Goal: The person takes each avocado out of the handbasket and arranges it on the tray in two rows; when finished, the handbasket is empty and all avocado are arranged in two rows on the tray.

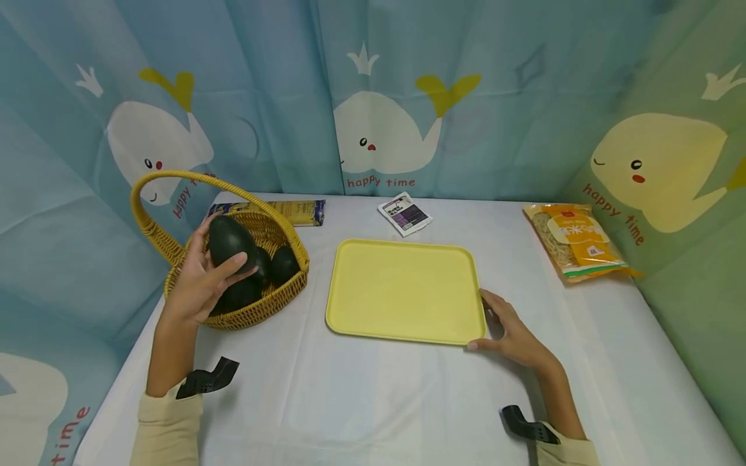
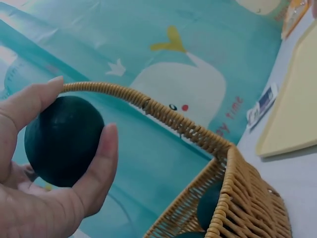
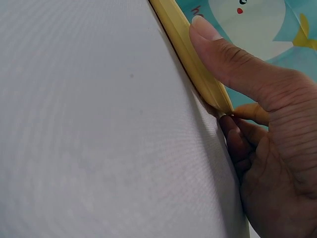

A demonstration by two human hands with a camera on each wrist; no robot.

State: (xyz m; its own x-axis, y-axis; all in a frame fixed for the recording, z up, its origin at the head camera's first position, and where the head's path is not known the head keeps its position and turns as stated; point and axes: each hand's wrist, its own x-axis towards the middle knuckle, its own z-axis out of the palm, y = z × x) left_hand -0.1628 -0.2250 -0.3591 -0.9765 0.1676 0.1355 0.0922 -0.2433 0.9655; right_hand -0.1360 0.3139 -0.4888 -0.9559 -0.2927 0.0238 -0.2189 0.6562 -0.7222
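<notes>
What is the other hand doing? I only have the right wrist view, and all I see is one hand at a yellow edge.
Observer: The left hand is holding a dark green fruit.
Visitor: Oh! Is that the only one?
Observer: No, more fruit lies in a basket.
Visitor: And what does my yellow edge belong to?
Observer: A rectangular tray with rounded corners.

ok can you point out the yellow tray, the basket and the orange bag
yellow tray [image 1: 406, 292]: head view, the bare middle of its flat base
basket [image 2: 255, 202]: left wrist view, its woven outer side
orange bag [image 1: 579, 243]: head view, the middle of its front
</notes>
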